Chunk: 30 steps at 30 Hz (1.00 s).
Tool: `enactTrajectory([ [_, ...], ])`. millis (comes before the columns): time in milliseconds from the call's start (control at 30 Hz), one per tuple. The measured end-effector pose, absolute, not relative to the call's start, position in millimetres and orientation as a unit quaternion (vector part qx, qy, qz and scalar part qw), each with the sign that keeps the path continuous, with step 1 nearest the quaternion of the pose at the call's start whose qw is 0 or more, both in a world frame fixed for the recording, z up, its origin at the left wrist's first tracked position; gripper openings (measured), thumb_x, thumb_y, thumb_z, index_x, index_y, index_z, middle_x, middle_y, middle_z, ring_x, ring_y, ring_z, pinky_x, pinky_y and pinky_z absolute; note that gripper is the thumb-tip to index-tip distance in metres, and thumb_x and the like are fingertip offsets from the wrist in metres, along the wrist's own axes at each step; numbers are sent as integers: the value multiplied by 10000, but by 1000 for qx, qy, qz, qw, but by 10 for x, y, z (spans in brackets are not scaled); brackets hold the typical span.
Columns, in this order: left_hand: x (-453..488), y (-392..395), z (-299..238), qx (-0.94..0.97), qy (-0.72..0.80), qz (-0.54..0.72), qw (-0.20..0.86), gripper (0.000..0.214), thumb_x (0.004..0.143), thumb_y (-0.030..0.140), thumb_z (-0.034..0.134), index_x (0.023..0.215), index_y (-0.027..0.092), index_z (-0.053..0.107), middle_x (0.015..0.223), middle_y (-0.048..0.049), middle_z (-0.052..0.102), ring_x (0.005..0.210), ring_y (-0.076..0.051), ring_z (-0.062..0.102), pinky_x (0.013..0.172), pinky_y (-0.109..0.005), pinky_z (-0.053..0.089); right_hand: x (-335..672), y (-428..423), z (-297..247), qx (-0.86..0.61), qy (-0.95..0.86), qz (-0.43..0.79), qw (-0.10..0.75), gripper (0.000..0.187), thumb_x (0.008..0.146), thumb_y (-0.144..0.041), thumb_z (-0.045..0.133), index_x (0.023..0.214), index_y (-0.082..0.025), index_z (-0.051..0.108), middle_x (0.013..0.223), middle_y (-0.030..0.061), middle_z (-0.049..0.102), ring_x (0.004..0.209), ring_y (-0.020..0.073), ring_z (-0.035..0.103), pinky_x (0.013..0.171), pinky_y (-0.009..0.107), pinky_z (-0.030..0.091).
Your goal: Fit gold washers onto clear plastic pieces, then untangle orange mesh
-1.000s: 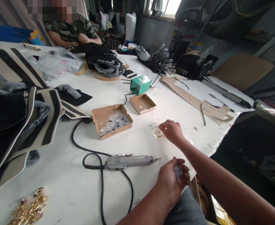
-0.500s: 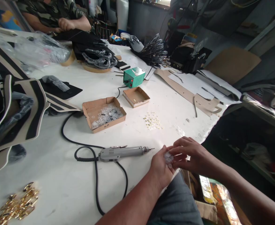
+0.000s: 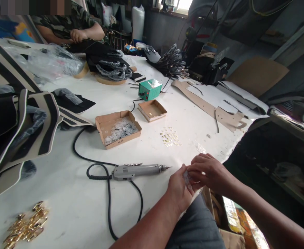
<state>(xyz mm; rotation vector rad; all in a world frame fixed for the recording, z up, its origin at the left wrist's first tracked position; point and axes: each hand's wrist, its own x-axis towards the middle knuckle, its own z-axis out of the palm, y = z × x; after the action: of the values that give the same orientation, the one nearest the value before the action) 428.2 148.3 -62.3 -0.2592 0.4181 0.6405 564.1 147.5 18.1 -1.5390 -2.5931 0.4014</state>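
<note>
Small clear plastic washers (image 3: 186,177) lie in the cupped palm of my left hand (image 3: 178,189), near the table's front edge. My right hand (image 3: 206,172) reaches over that palm with bent fingers at the washers; whether it pinches one is hidden. Just beyond, several clear washers (image 3: 200,147) lie loose on the table. Small gold rings (image 3: 170,137) are spread out behind them. A grey electric screwdriver (image 3: 136,171) lies to the left, its bit pointing at my left hand.
A cardboard tray (image 3: 121,143) of clear washers and a smaller tray (image 3: 155,117) stand mid-table. Behind is a green power box (image 3: 150,90). Gold clasps (image 3: 27,226) lie front left, striped bag pieces (image 3: 45,121) at left. A black cord (image 3: 108,200) loops across the table. A co-worker (image 3: 82,34) sits opposite.
The view has shifted slightly, so the table sits a little lower and further right. My right fingers have moved closer over the left palm, and the washers stay in it.
</note>
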Motion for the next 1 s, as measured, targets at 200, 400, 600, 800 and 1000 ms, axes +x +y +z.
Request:
enactTrajectory([
  [200, 4297, 1484, -656, -101, 205, 308, 923, 346, 999, 366, 451, 907, 78, 620, 749, -82, 660, 633, -179, 623, 801, -391, 520, 5617, 1511, 301, -544, -819, 172, 64, 205, 1037, -318, 533, 995, -260, 726, 935, 45, 668, 899, 211, 586, 826, 363, 431],
  [400, 4269, 1477, -621, -91, 202, 303, 927, 337, 985, 367, 455, 946, 77, 621, 817, -133, 692, 741, -246, 696, 844, -405, 521, 5608, 1540, 315, -597, -741, 270, 148, 225, 1019, -348, 533, 889, -219, 664, 896, 39, 644, 828, 191, 584, 761, 323, 460],
  [600, 4242, 1470, -583, -94, 215, 303, 923, 318, 968, 358, 482, 977, 73, 623, 863, -135, 697, 754, -259, 709, 843, -415, 521, 5602, 1654, 275, -624, -645, 396, 196, 287, 973, -468, 586, 882, -201, 640, 833, 15, 619, 789, 183, 558, 722, 297, 444],
  [800, 4253, 1453, -606, -94, 221, 305, 922, 344, 969, 390, 463, 997, 78, 604, 861, -134, 693, 742, -263, 709, 819, -408, 524, 5536, 1811, 320, -608, -626, 439, 216, 326, 944, -512, 623, 888, -194, 666, 835, 6, 603, 803, 172, 534, 734, 289, 431],
  [1000, 4296, 1443, -683, -91, 201, 307, 926, 349, 954, 405, 485, 1036, 80, 581, 853, -123, 672, 715, -238, 688, 800, -387, 521, 5015, 2320, 475, -596, -650, 381, 278, 323, 930, -514, 626, 882, -201, 686, 803, 3, 613, 770, 160, 533, 729, 288, 438],
])
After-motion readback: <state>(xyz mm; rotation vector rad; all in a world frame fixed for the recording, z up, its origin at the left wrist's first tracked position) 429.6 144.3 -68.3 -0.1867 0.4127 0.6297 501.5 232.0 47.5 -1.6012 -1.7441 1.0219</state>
